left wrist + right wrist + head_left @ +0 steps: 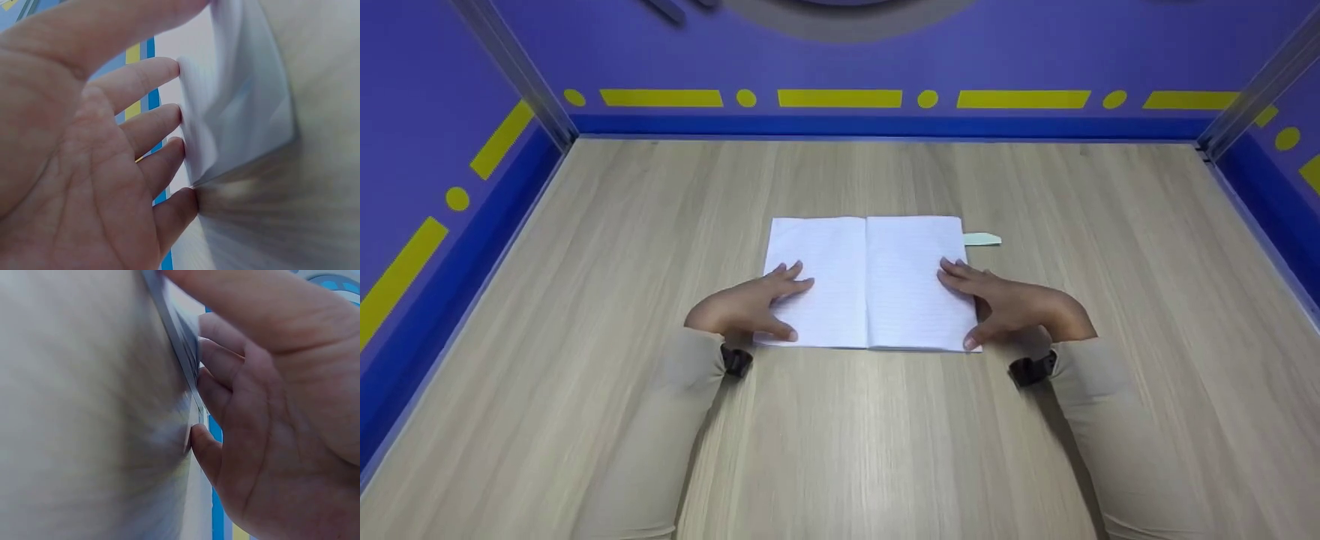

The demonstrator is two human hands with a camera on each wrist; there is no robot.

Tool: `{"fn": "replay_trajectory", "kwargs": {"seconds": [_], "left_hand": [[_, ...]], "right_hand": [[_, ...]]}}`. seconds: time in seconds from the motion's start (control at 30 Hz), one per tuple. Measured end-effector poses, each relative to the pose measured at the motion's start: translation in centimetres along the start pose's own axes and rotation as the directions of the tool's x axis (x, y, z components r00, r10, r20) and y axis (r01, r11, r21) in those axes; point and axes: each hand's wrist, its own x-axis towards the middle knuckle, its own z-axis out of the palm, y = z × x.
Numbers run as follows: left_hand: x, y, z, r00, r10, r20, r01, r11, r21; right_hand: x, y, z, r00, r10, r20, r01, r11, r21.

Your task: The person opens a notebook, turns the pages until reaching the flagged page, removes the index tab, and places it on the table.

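An open notebook (840,277) with white ruled pages lies flat on the table, its fold running down the middle. On the left page rests my left hand (754,304), fingers spread and thumb near the bottom edge. My right hand (1009,300) lies over the outer edge of the right page, its fingertips on the paper and its thumb at the lower corner. In the left wrist view the fingertips (171,115) touch the page (253,107). The right wrist view shows the notebook's edge (177,343) beside the fingers, with the palm raised off the table.
A pale green strip (982,239) sticks out from the notebook's right side. The wood-grain table (840,442) is bordered by blue panels (840,67) with yellow marks at the back and both sides. Each wrist wears a black strap.
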Motion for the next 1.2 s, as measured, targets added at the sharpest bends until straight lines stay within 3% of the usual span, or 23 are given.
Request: {"fn": "replay_trajectory", "kwargs": {"seconds": [0.6, 0.97, 1.2], "left_hand": [[0.0, -0.1, -0.1, 0.999, 0.032, 0.002, -0.032, 0.999, 0.04], [-0.2, 0.3, -0.1, 1.0, 0.017, -0.004, -0.016, 0.999, 0.034], [-0.1, 0.9, 0.0, 0.998, -0.01, -0.057, 0.013, 0.999, 0.044]], "right_hand": [[0.2, 0.0, 0.0, 0.999, -0.02, -0.028, 0.019, 0.999, -0.033], [0.4, 0.2, 0.1, 0.998, -0.047, -0.044, 0.044, 0.998, -0.049], [0.3, 0.1, 0.1, 0.997, -0.06, -0.048, 0.058, 0.998, -0.03]]}}
